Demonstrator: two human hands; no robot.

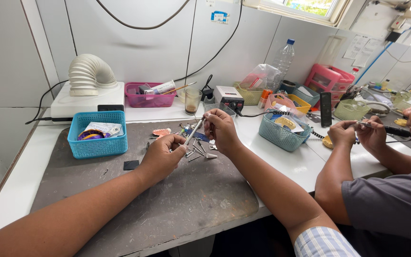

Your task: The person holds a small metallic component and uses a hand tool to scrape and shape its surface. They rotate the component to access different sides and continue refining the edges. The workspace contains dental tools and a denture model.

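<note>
Both sets of fingers are pinching one slim silver handpiece [193,132] above the mat [167,200]: the left hand [163,154] is gripping its lower end, the right hand [220,127] is holding the top. Small burs [197,151] are lying loose just beneath. Work looks mid-way; nothing's fitted or put away yet. A co-worker's hands [357,134] are working alongside.

Mat [177,204]: on the tabletop [20,185], near centre.
Basket [97,134]: far left corner of mat.
Small tools [197,151]: on mat, right of basket.
Extractor unit [89,97]: behind basket, by wall.
Tray [149,95]: right of extractor unit.
Cup [192,101]: right of tray.
Second basket [281,131]: right of mat.
Co-worker [386,190]: far right.
</note>
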